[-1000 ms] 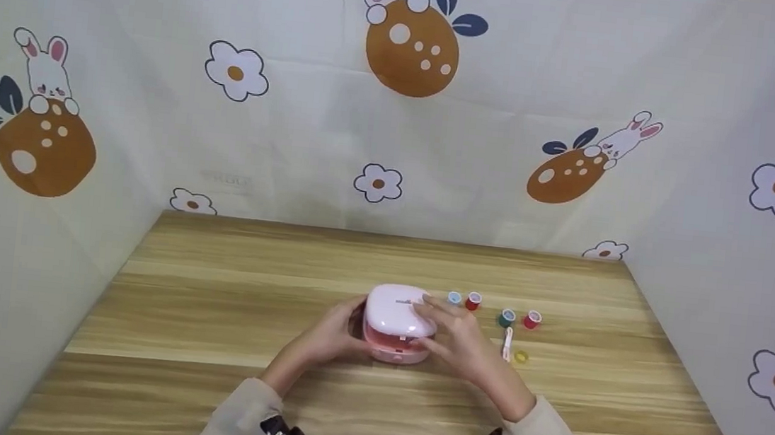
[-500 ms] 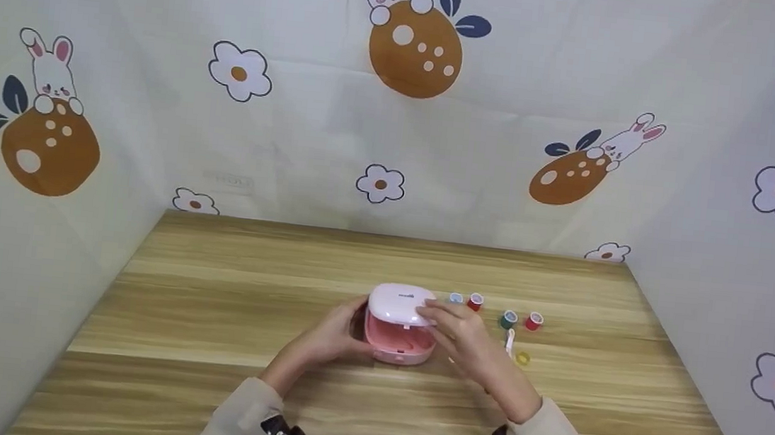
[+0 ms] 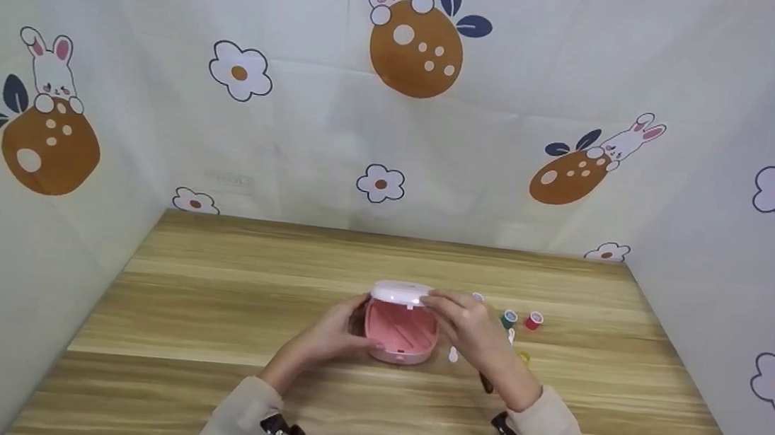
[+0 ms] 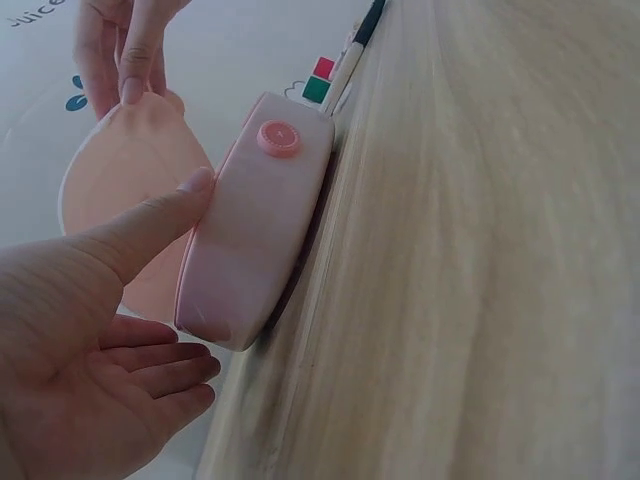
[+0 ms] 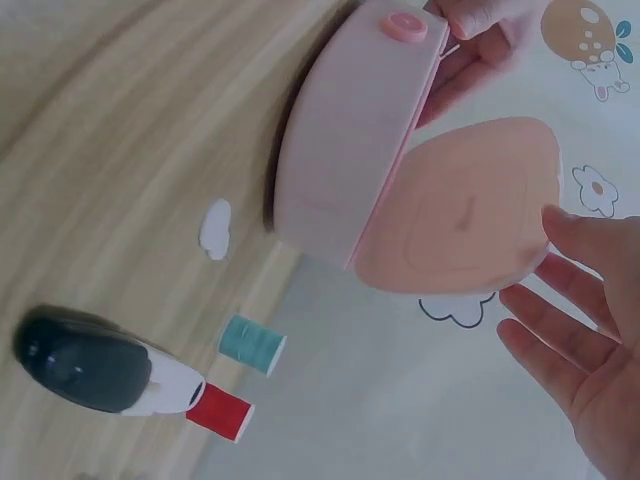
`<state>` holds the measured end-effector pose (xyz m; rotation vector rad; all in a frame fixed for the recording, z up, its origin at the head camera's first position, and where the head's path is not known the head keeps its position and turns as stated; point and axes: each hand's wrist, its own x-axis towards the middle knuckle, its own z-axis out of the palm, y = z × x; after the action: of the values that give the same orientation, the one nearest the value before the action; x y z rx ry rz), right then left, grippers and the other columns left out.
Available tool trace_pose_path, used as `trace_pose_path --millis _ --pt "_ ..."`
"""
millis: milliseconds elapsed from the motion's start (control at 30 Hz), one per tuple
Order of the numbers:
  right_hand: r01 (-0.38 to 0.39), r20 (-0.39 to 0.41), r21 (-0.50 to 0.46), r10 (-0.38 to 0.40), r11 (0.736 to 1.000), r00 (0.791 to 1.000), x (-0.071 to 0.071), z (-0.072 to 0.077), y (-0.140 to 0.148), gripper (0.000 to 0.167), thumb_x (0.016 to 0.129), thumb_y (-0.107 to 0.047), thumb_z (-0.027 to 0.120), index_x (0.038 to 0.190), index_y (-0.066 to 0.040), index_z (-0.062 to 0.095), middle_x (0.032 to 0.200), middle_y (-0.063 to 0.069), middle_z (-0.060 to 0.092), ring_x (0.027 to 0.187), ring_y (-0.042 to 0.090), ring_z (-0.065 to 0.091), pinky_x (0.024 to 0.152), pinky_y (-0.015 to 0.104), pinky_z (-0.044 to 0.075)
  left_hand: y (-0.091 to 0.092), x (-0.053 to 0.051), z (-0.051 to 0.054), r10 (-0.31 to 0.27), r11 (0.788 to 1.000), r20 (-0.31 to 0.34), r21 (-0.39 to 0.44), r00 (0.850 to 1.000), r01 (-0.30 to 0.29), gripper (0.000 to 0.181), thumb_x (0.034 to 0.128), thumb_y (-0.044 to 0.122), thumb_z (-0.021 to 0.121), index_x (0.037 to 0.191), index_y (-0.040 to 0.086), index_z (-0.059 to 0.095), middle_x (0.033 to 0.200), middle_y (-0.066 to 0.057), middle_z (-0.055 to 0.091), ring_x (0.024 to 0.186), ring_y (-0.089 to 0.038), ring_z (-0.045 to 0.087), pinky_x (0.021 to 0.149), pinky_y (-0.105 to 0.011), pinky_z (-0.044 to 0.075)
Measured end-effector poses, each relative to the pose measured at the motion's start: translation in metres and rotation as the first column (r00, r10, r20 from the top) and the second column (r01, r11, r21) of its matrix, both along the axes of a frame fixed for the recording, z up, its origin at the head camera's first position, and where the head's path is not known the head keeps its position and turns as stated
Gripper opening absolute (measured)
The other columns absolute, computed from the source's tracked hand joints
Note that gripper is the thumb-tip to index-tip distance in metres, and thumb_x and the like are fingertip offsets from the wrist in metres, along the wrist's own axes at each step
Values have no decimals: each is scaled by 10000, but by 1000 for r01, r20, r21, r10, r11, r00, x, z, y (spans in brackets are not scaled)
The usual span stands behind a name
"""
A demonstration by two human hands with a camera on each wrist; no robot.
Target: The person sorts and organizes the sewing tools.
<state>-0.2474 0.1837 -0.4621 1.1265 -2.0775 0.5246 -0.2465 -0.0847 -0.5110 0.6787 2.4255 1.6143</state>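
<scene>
A small pink box [image 3: 399,355] with rounded corners stands on the wooden table, its hinged lid [image 3: 400,293] raised steeply. The pink inside shows no loose things in the head view. My left hand [image 3: 330,333] holds the box at its left side, thumb on the front rim [image 4: 205,185] and fingers round the side. With my right hand [image 3: 479,333] I pinch the lid's right edge between thumb and fingers, as the right wrist view shows. A round pink button [image 4: 279,138] sits on the box's front wall.
Right of the box lie a green thread spool [image 3: 508,319], a red one [image 3: 534,321], a small white piece [image 3: 453,354] and a yellow ring [image 3: 523,359]. A dark-ended white tool [image 5: 85,360] lies near my right wrist. Patterned cloth walls [image 3: 294,152] surround the table.
The lid has swung up and back from nearly closed, my right hand moving with it and uncovering the inside. My left hand has stayed at the box's left side.
</scene>
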Motion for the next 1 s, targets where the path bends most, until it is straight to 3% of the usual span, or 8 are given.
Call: trace_pose_path --millis 300,533,767,1000 --pt "50 -30 -27 -50 998 998 -15 8 -3 243 791 25 867 1018 -40 811 979 130 781 872 277 778 746 357 674 -1 0 0 20 997 -19 -77 1000 -21 941 834 174 895 1528 -181 368 1554 -376 441 1473 -505 414 1265 -593 318" --pt "105 -24 -14 -105 994 994 -24 13 -6 249 818 62 839 1051 -15 794 1006 166 772 891 304 775 749 383 676 -2 -1 -4 5 999 -60 -44 998 -8 902 800 94 899 1499 -190 404 1515 -376 485 1434 -514 450 1253 -609 333" --pt "121 24 8 -121 993 992 -32 16 -7 246 882 -1 814 1124 -15 776 1069 182 761 955 343 762 797 428 675 -2 -2 -5 -1 999 -70 -45 998 -2 886 786 90 900 1492 -170 433 1506 -360 505 1425 -509 462 1250 -617 335" --pt "142 104 63 -148 988 984 -38 17 -5 419 932 -128 808 1322 -15 705 1200 218 736 1067 377 741 911 476 650 -3 -1 -2 -2 999 -30 -48 1000 0 891 813 118 891 1529 -129 422 1553 -328 477 1469 -477 430 1270 -587 318"
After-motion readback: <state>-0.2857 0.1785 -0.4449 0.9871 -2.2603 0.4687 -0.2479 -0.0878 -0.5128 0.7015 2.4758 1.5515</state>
